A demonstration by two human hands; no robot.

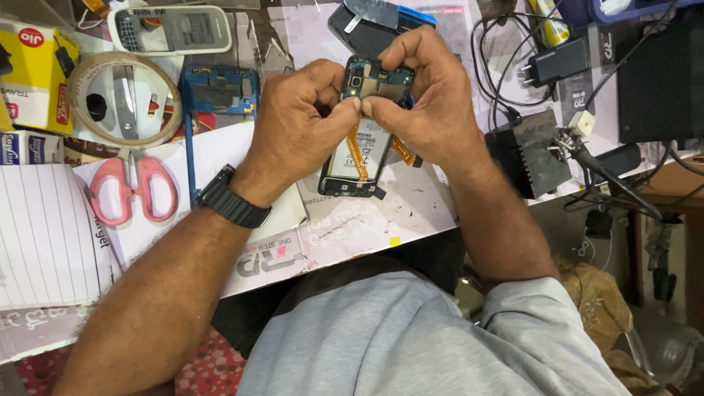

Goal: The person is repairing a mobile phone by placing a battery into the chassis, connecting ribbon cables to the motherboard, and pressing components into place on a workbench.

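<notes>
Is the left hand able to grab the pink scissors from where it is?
Probably yes: the pink scissors lie uncovered on white paper just beside the left hand's wrist, but that hand is pinching the opened phone and would have to release it.

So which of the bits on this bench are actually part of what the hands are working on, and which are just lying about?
In hand:
left hand
right hand
opened phone, gripped by both
its orange ribbon cables

Lying about:
pink scissors
tape roll
blue phone frame
white keypad phone shell
black charger plug
yellow box
</notes>
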